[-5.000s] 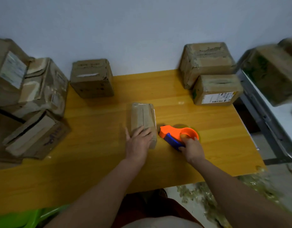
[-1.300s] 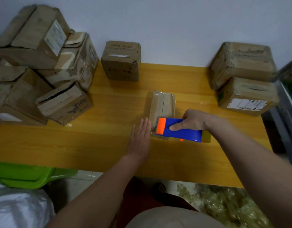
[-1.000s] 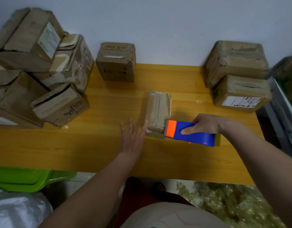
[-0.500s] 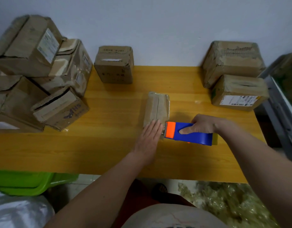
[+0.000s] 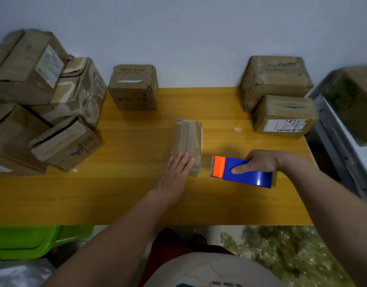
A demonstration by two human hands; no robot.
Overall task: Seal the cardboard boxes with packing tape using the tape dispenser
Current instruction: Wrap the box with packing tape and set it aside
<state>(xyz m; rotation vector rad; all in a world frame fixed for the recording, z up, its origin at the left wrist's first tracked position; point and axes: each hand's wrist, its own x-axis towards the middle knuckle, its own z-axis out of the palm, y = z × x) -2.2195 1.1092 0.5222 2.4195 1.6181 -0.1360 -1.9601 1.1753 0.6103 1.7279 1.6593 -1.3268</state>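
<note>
The left hand (image 5: 174, 177) is pressing flat, fingers straight, on the near end of the small box (image 5: 186, 143), whose long axis is running 12-to-6 at table centre. The right hand (image 5: 259, 162) is gripping the tape dispenser (image 5: 240, 172) at the box's 4 o'clock, a clear tape strand (image 5: 204, 165) bridging them.

The table (image 5: 137, 195) is smooth yellow wood with a faint sheen. The small box (image 5: 187, 139) at its middle is matt brown cardboard under glossy clear tape. The tape dispenser (image 5: 240, 172) is shiny blue and orange plastic. The left boxes (image 5: 54, 112) are worn, creased cardboard with paper labels.
</note>
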